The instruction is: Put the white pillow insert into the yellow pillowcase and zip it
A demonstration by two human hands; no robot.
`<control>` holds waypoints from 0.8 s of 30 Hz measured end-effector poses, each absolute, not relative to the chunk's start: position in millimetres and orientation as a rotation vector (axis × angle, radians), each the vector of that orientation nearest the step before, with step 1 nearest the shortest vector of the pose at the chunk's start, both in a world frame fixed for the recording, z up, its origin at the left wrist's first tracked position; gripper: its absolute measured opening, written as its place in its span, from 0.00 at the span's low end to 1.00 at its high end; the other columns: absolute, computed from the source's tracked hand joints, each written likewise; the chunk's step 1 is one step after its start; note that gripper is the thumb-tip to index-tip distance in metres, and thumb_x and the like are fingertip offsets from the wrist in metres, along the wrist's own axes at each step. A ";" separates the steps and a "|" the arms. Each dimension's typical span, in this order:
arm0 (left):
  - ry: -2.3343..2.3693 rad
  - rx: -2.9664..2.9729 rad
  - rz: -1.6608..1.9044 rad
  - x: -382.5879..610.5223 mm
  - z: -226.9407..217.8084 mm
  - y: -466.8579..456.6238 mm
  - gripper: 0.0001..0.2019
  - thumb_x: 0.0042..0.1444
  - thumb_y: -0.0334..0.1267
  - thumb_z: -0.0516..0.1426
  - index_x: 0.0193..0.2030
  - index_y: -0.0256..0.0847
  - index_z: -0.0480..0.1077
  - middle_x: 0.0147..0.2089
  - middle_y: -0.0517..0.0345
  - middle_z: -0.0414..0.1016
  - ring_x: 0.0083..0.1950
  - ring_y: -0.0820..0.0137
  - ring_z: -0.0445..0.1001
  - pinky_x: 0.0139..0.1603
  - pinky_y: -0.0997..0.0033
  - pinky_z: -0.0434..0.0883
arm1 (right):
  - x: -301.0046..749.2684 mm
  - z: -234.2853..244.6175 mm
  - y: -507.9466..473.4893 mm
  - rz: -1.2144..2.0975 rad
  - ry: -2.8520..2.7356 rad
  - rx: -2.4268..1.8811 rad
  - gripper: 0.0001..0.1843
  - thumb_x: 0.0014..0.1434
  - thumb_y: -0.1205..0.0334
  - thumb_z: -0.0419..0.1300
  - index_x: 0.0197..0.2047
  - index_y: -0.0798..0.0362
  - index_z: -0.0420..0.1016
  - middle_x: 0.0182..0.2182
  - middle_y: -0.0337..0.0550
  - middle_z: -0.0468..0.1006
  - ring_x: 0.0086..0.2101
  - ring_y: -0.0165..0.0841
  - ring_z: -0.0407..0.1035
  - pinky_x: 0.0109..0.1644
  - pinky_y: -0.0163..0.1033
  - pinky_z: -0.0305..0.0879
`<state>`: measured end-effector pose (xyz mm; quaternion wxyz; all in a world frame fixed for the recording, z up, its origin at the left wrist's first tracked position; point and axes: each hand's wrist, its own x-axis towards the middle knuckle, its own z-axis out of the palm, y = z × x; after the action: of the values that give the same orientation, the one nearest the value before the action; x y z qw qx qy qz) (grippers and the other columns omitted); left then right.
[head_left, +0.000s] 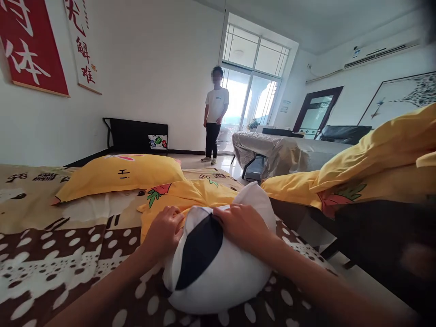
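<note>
A plump white pillow (231,281) with a dark navy patch (200,250) stands on the bed in front of me. My right hand (240,222) presses over its top, fingers closed on the edge by the patch. Curled against the pillow's upper left edge is my left hand (168,227); its fingertips are partly hidden behind the white cloth. A yellow pillowcase (204,193) with a carrot print lies crumpled just behind the pillow, close to both hands. Farther back, a stuffed yellow pillow (129,175) rests on the bedspread.
The brown and beige patterned bedspread (44,254) covers the bed. More yellow bedding (374,154) is heaped over a dark surface at the right. A person (216,109) stands near the glass door, beside a plastic-covered table (269,143).
</note>
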<state>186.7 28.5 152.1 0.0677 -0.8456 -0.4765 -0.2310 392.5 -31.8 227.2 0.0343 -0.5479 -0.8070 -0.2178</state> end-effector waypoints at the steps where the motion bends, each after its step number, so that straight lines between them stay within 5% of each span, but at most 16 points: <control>1: -1.481 -2.509 -0.710 184.8 154.7 27.4 0.10 0.54 0.30 0.49 0.35 0.37 0.72 0.44 0.47 0.71 0.47 0.60 0.66 0.46 0.63 0.63 | 391.6 232.6 -19.5 -0.622 -2.491 -1.741 0.16 0.64 0.60 0.45 0.40 0.49 0.74 0.28 0.44 0.77 0.31 0.36 0.71 0.31 0.36 0.55; 4: -1.672 -2.569 -0.842 183.7 159.1 32.6 0.12 0.55 0.35 0.48 0.30 0.38 0.71 0.35 0.49 0.71 0.40 0.61 0.67 0.39 0.64 0.60 | 386.0 241.4 11.1 -0.490 -2.557 -1.833 0.17 0.63 0.59 0.46 0.40 0.50 0.76 0.33 0.49 0.78 0.36 0.40 0.73 0.35 0.38 0.60; 8: -2.095 -2.628 -1.562 187.0 149.7 56.3 0.08 0.48 0.41 0.54 0.25 0.38 0.67 0.26 0.56 0.70 0.30 0.69 0.65 0.32 0.70 0.58 | 370.8 237.5 29.5 -0.373 -2.700 -1.922 0.15 0.56 0.66 0.51 0.41 0.54 0.77 0.36 0.52 0.78 0.40 0.43 0.73 0.38 0.40 0.64; 16: -2.164 -2.640 -2.058 196.2 141.8 65.6 0.10 0.49 0.44 0.48 0.25 0.41 0.55 0.21 0.65 0.58 0.22 0.76 0.57 0.24 0.75 0.58 | 324.6 213.1 25.4 -0.360 -2.850 -1.912 0.16 0.61 0.69 0.49 0.43 0.56 0.77 0.39 0.55 0.78 0.43 0.39 0.73 0.43 0.40 0.66; 24: -1.944 -2.623 -1.139 201.9 170.7 30.6 0.07 0.51 0.40 0.52 0.26 0.40 0.61 0.23 0.62 0.65 0.27 0.72 0.63 0.29 0.72 0.55 | 321.5 213.4 32.1 -0.344 -2.821 -1.910 0.13 0.60 0.68 0.51 0.40 0.57 0.77 0.39 0.55 0.78 0.43 0.38 0.72 0.43 0.39 0.66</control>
<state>201.9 30.6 170.7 -0.1574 -0.7491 -0.5553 -0.3252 321.5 32.1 213.4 -0.1408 -0.5523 -0.8157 -0.0993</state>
